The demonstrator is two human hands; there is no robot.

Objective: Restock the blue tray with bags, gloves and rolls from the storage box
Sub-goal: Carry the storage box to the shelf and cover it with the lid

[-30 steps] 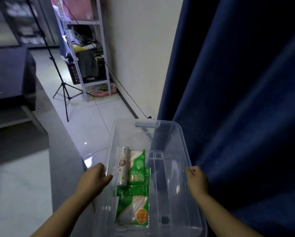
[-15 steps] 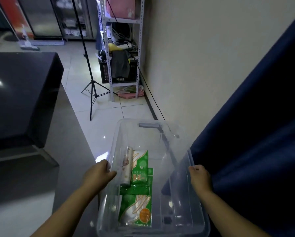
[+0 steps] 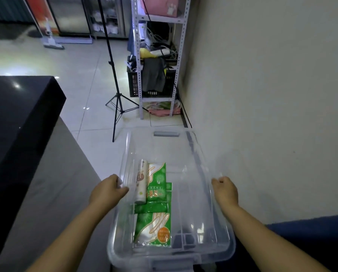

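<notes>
I carry a clear plastic storage box in front of me, held off the floor. My left hand grips its left rim and my right hand grips its right rim. Inside, along the left side, lie a white roll and green glove packets, another green packet beside the roll. The right half of the box holds nothing. A grey latch sits on the far rim. No blue tray shows in this view.
A black counter and a grey surface run along my left. A tripod stand and a metal shelf rack stand ahead on the tiled floor. A pale wall is at right, a dark blue curtain at lower right.
The view has swung left, away from the blue curtain and toward the wall and open floor. Both hands keep the same hold on the box rims.
</notes>
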